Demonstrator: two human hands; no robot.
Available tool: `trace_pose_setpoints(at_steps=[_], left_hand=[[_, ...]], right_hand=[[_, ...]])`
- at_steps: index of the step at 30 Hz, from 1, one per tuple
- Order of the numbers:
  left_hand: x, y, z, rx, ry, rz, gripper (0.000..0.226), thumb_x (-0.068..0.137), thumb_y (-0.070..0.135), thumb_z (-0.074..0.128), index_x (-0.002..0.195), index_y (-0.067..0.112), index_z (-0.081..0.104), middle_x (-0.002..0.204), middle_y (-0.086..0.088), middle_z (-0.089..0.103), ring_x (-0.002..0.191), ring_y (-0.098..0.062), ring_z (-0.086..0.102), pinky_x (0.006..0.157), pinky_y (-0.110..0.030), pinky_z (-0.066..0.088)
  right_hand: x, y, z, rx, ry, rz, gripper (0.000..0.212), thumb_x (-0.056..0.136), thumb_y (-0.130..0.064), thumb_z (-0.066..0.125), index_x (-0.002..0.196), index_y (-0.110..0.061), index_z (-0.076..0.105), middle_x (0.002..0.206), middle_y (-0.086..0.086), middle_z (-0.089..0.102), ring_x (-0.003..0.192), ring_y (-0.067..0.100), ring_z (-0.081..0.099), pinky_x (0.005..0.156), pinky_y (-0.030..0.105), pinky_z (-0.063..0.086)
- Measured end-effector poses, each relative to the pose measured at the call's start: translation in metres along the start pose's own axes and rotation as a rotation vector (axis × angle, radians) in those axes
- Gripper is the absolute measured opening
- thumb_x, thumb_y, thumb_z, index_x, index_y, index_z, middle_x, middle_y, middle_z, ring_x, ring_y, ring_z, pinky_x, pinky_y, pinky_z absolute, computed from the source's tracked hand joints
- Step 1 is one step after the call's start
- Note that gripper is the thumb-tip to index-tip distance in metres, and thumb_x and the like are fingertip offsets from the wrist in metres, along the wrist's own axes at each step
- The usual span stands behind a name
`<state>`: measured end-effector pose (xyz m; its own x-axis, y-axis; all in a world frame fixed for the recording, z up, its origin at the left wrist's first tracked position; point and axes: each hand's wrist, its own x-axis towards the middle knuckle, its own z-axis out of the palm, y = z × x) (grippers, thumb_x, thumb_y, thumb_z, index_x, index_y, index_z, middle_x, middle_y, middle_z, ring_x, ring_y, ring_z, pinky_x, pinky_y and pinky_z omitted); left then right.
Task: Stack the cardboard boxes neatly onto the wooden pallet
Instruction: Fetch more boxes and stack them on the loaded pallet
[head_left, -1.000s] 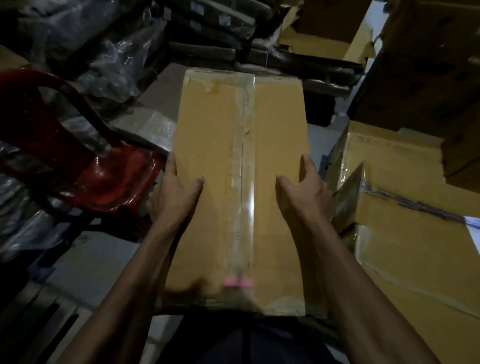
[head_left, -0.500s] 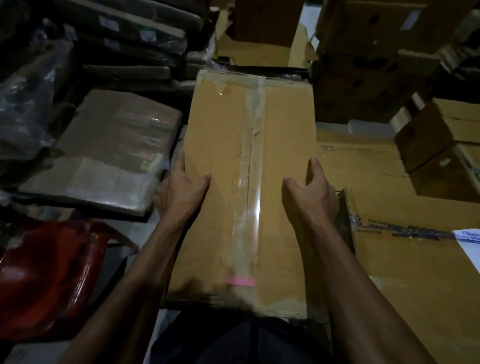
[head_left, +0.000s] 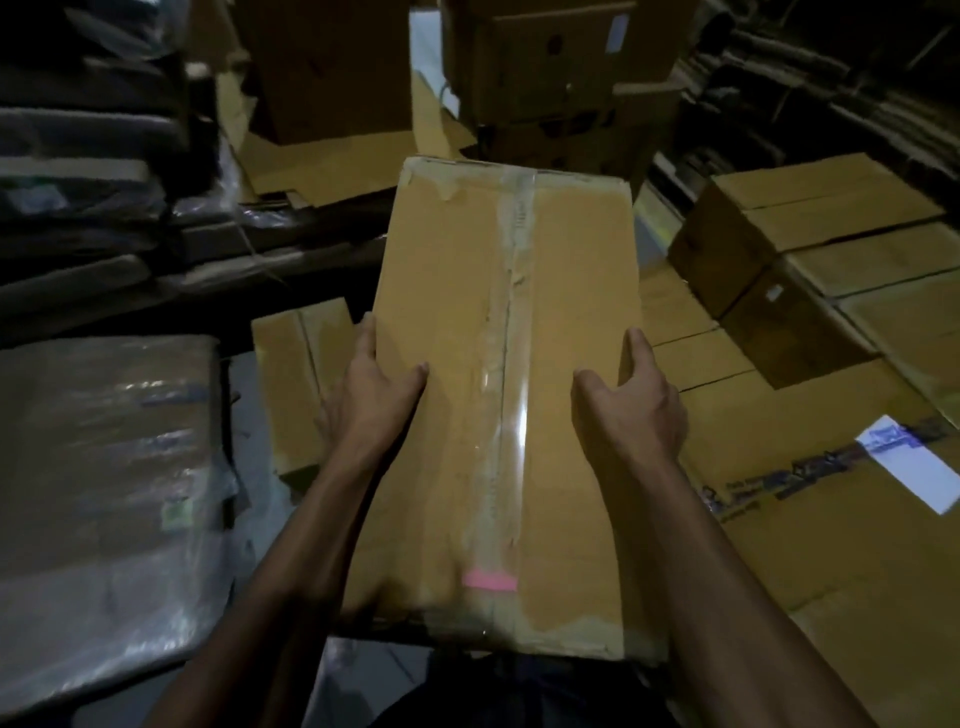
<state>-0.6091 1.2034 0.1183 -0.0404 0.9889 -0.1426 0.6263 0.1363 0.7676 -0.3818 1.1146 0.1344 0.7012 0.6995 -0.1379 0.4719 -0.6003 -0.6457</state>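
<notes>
Brown cardboard fills the middle of the view: a long cardboard box (head_left: 498, 374) is held up in front of the person, its far end pointing to 12 o'clock. A strip of clear tape (head_left: 506, 395) runs down its top, with a small pink mark (head_left: 490, 579) near the close end.

The left hand (head_left: 376, 392) grips the box's left edge at 9 o'clock. Its thumb lies on top and its fingers (head_left: 368, 332) curl round the side. The right hand (head_left: 631, 402) grips the right edge at 3 o'clock. Its thumb rests on top too, and its fingers (head_left: 638, 345) wrap over the edge. The fingers on both hands stay close together, not spread.

More boxes lie below. A flat box (head_left: 298, 384) sits just beside the left hand, partly hidden under the held box. At 3 o'clock, a big box with a white label (head_left: 906, 467) lies low, and smaller stacked boxes (head_left: 789, 270) sit past it at 2 o'clock. Tall boxes (head_left: 561, 67) stand at 12 o'clock. A bundle wrapped in shiny plastic (head_left: 109, 467) lies at 8 o'clock, and dark stacked bundles (head_left: 88, 156) pile up at 10 o'clock.

The room is dim, and I cannot tell where the pallet is.
</notes>
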Motion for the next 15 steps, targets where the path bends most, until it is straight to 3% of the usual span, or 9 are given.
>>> trace_pose_setpoints(at_steps=[4,9,15], left_hand=[[0.054,0.032,0.03,0.081,-0.035,0.072,0.084,0.08,0.059,0.062,0.149,0.05,0.015,0.14,0.005,0.055,0.12,-0.031,0.057,0.098,-0.052,0.047],[0.132,0.064,0.085,-0.04,-0.151,0.104,0.095,0.064,0.068,0.063,0.145,0.053,0.015,0.141,0.004,0.053,0.124,-0.027,0.055,0.1,-0.055,0.047],[0.196,0.128,0.13,0.144,-0.166,0.151,0.082,0.088,0.048,0.065,0.154,0.041,0.017,0.144,-0.001,0.052,0.126,-0.032,0.052,0.104,-0.049,0.041]], right_hand=[[0.047,-0.002,0.008,0.018,0.055,0.068,0.079,0.092,-0.051,0.06,0.157,-0.034,0.019,0.143,0.01,0.052,0.13,0.032,0.047,0.1,0.042,0.04],[0.123,-0.003,0.014,0.066,0.09,0.159,0.075,0.094,-0.047,0.058,0.157,-0.034,0.021,0.141,0.011,0.053,0.13,0.033,0.046,0.102,0.043,0.038],[0.207,-0.01,0.006,0.06,0.142,0.218,0.072,0.094,-0.045,0.056,0.157,-0.033,0.022,0.142,0.008,0.053,0.128,0.03,0.048,0.102,0.042,0.038]])
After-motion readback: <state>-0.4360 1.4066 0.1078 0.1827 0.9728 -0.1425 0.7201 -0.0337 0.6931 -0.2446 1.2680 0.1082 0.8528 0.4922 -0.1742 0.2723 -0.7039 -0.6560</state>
